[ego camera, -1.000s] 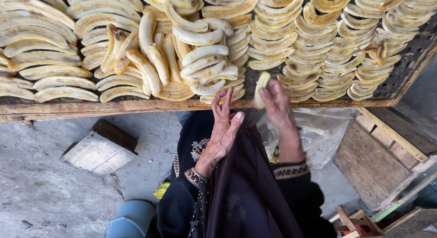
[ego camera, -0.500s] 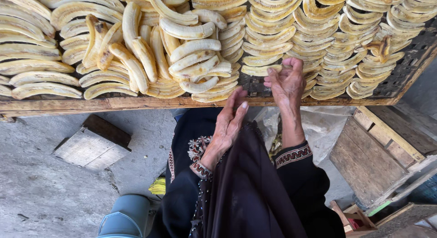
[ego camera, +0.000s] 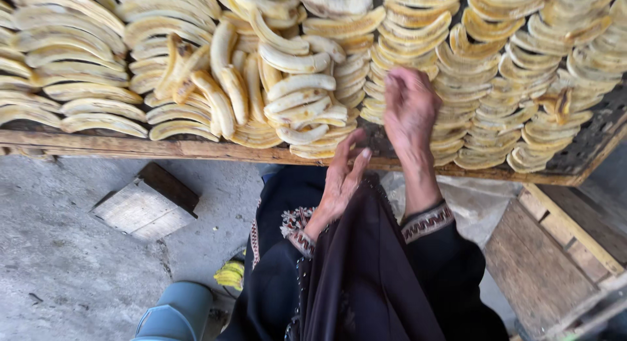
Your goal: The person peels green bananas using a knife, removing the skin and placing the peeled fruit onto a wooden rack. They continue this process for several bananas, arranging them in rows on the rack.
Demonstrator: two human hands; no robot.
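- Concrete floor [ego camera: 59,249] is seen below, with a wood block [ego camera: 145,201] lying on it and a wooden crate [ego camera: 555,249] at the right.
- Peeled, split bananas [ego camera: 294,86] are spread in overlapping rows on a wood-framed mesh rack [ego camera: 196,149].
- Right hand [ego camera: 410,109] is raised over the slices, fingers loosely spread, nothing gripped.
- Left hand [ego camera: 339,181] is held open at the rack's near edge, empty too.
- Slices are judged light, soft and a bit sticky, easily bruised, so best pinched gently mid-length.
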